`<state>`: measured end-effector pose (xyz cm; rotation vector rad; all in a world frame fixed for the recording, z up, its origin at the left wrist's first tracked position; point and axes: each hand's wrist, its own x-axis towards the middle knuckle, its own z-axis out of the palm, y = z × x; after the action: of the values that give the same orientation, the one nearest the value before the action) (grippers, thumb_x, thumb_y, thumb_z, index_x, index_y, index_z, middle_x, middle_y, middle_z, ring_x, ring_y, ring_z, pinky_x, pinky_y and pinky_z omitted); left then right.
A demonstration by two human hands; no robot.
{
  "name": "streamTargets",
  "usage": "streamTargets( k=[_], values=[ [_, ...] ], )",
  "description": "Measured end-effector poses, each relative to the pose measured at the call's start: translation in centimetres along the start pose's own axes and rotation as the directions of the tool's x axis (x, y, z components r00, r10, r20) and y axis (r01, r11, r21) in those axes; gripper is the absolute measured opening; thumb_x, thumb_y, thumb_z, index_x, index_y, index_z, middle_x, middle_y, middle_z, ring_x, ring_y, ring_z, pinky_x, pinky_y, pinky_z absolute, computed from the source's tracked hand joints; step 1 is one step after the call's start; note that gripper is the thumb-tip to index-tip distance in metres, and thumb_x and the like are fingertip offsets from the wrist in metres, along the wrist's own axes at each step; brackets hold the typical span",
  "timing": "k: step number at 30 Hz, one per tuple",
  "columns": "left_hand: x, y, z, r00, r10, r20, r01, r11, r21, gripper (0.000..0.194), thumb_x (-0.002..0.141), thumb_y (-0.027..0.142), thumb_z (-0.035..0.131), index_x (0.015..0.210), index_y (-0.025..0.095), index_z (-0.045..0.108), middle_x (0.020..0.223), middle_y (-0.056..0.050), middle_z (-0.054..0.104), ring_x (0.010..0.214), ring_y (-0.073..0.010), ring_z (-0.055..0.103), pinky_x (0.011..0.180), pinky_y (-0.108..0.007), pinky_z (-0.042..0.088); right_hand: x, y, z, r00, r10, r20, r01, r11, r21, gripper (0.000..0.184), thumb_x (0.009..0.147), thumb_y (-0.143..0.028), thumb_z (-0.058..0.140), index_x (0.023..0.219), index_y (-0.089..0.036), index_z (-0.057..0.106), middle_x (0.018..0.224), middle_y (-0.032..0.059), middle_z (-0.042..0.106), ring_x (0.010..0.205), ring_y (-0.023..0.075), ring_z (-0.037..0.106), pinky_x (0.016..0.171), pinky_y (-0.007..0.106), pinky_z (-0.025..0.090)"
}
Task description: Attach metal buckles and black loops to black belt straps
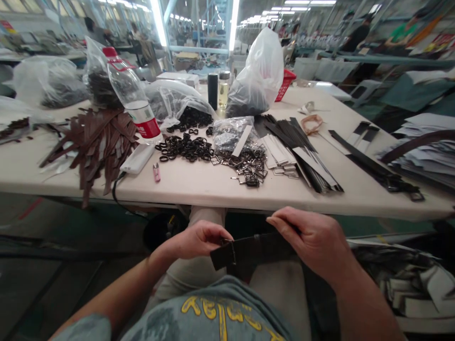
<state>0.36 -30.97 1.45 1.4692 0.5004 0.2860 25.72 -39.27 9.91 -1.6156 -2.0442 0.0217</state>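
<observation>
Above my lap, a dark leather strap (pixel 265 248) stretches between both hands. My left hand (pixel 201 239) pinches it at the left, beside a small metal buckle frame (pixel 233 252) that sits across the strap near its end. My right hand (pixel 314 239) grips the strap farther right, thumb and fingers closed over its upper edge. Past my hands on the table lie a heap of metal buckles (pixel 247 170), a pile of black loops (pixel 186 148) and a bundle of dark straps (pixel 302 156).
Brown leather strips (pixel 101 142) hang over the front edge of the table (pixel 199 187). Nearby are a plastic bottle (pixel 133 99), a white power bank (pixel 138 158) and pink thread snips (pixel 157 172). Finished-looking belts (pixel 377 166) lie at the right. A filled plastic bag (pixel 258 76) stands behind.
</observation>
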Motion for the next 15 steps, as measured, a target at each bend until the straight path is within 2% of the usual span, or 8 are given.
streamTargets(
  k=[3,4,6,9,11,12,13,15],
  values=[
    [0.4,1.0,0.2,0.988,0.112,0.102,-0.135,0.956,0.259,0.014,0.080,0.027,0.068,0.082,0.013,0.073,0.075,-0.004,0.066,0.068,-0.0130,0.057,0.065,-0.022,0.044,2.7,-0.9,-0.6,0.952,-0.297,-0.072,0.282,0.944,-0.169,0.030,0.097,-0.034,0.057,0.071,-0.020,0.066,0.060,0.0002,0.067,0.056,0.0138,0.061,0.060,0.026,0.040],
    [0.7,1.1,0.4,0.985,0.137,0.103,-0.160,0.951,0.263,0.017,0.081,0.029,0.067,0.079,0.013,0.072,0.072,-0.003,0.064,0.067,-0.0125,0.055,0.064,-0.022,0.042,3.5,-1.1,-0.6,0.924,-0.365,-0.118,0.337,0.919,-0.206,0.026,0.096,-0.032,0.059,0.073,-0.021,0.066,0.062,0.0004,0.067,0.058,0.0144,0.062,0.063,0.027,0.042],
    [1.6,0.9,0.7,0.990,0.143,0.007,-0.143,0.980,0.137,0.025,0.082,0.035,0.068,0.074,0.012,0.070,0.068,-0.003,0.060,0.064,-0.0116,0.052,0.060,-0.021,0.040,4.7,-1.2,-0.4,0.883,-0.405,-0.236,0.357,0.908,-0.221,0.015,0.094,-0.027,0.061,0.082,-0.021,0.068,0.073,0.0021,0.071,0.069,0.0162,0.065,0.071,0.028,0.046],
    [3.3,-0.3,1.1,0.967,0.049,-0.249,-0.098,0.978,-0.187,0.031,0.077,0.043,0.073,0.077,0.012,0.071,0.069,-0.002,0.062,0.062,-0.0117,0.053,0.059,-0.021,0.041,4.7,-0.5,0.5,0.854,-0.213,-0.475,0.200,0.977,-0.079,0.008,0.092,-0.020,0.061,0.097,-0.021,0.067,0.096,0.0064,0.072,0.089,0.0195,0.067,0.084,0.032,0.049],
    [4.4,-1.3,1.3,0.929,0.015,-0.370,-0.142,0.937,-0.318,0.031,0.072,0.043,0.078,0.079,0.013,0.072,0.072,-0.003,0.066,0.065,-0.0128,0.057,0.063,-0.023,0.045,3.4,0.3,1.7,0.844,-0.003,-0.536,0.050,0.996,0.074,0.008,0.091,-0.020,0.060,0.093,-0.021,0.067,0.093,0.0059,0.070,0.087,0.0198,0.067,0.083,0.032,0.051],
    [5.0,-1.6,1.3,0.913,0.014,-0.409,-0.170,0.922,-0.348,0.029,0.070,0.041,0.079,0.079,0.014,0.073,0.073,-0.003,0.067,0.067,-0.0135,0.058,0.066,-0.024,0.047,2.4,0.6,2.4,0.865,0.100,-0.491,-0.026,0.987,0.156,0.007,0.091,-0.021,0.060,0.091,-0.021,0.067,0.087,0.0046,0.070,0.082,0.0194,0.066,0.080,0.032,0.052],
    [5.4,-1.9,1.4,0.900,0.015,-0.435,-0.193,0.910,-0.368,0.028,0.069,0.039,0.080,0.078,0.014,0.073,0.073,-0.003,0.068,0.068,-0.0140,0.059,0.068,-0.024,0.048,1.4,0.8,3.3,0.907,0.192,-0.374,-0.102,0.964,0.246,0.007,0.089,-0.023,0.061,0.090,-0.021,0.068,0.083,0.0034,0.069,0.077,0.0188,0.066,0.076,0.031,0.053],
    [6.0,-2.1,1.6,0.892,0.002,-0.452,-0.200,0.899,-0.390,0.025,0.067,0.036,0.081,0.078,0.014,0.074,0.072,-0.002,0.069,0.069,-0.0146,0.060,0.070,-0.025,0.048,-0.4,0.9,5.2,0.958,0.286,-0.003,-0.253,0.852,0.458,0.016,0.086,-0.027,0.067,0.100,-0.020,0.069,0.088,0.0037,0.072,0.078,0.0195,0.068,0.074,0.030,0.055]
  ],
)
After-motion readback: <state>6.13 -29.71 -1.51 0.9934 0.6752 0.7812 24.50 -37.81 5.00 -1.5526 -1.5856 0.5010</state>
